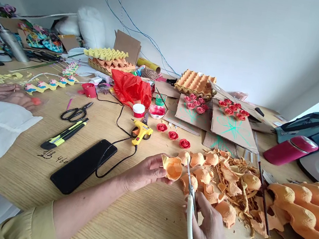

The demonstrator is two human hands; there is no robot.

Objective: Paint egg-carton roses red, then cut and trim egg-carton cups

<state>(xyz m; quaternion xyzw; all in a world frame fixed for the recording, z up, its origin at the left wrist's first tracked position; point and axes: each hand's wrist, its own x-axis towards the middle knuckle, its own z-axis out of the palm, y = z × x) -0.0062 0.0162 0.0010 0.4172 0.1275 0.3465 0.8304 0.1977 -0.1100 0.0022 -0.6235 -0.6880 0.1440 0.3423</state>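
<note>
Between the thumb and fingers of my left hand (147, 169) is an orange egg carton cup (174, 169), its hollow side facing me. My right hand (209, 227) grips white-handled scissors (190, 214); their blades point up and away, just right of the cup. Cut-out egg carton cups (203, 176) lie in rows behind and beside the scissors. A heap of torn carton scraps (234, 178) is to their right, and an uncut orange egg carton (311, 206) is at the right edge.
A yellow glue gun (141, 131), a black phone (83, 166), a utility knife (64, 133) and black scissors (76, 112) lie to the left. Red paper roses (173, 135) sit ahead, near cardboard pieces (233, 126). A co-worker's hands (10, 96) are at far left. A pink bottle (289, 150) lies right.
</note>
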